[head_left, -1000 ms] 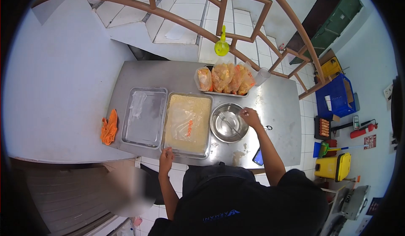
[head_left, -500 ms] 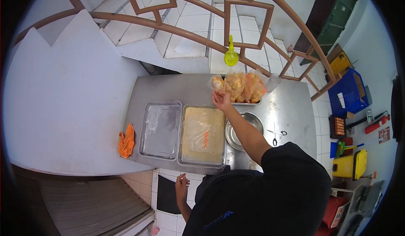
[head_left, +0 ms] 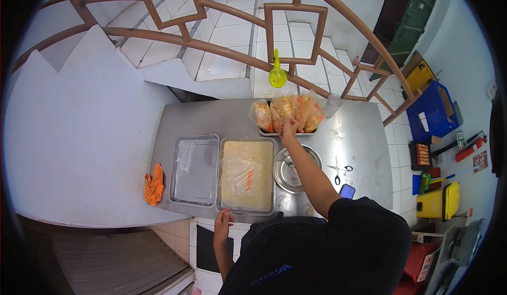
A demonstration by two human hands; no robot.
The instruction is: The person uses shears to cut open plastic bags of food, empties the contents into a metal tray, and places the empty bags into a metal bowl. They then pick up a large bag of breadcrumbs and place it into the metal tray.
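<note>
My right hand [head_left: 289, 130] reaches across the steel table [head_left: 343, 121] and touches the plastic bags of orange food [head_left: 285, 110], which stand in a small tray at the back. Whether it grips a bag I cannot tell. Below my forearm sits a round steel bowl [head_left: 293, 172] with a fork in it. My left hand [head_left: 223, 221] rests with fingers apart at the front rim of the tray of breadcrumbs [head_left: 247, 174], which has a clear plastic sheet on it.
An empty steel tray [head_left: 194, 169] lies left of the crumb tray, with an orange cloth [head_left: 154, 183] on the ledge beside it. Scissors [head_left: 338, 171] and a phone [head_left: 347, 191] lie at the right. A cup [head_left: 332, 104] and a green squeezer [head_left: 277, 75] stand behind.
My right hand went from the bowl's rim up to the bags, then shifted a little right along them. My left hand dropped off the crumb tray's edge and came back to it.
</note>
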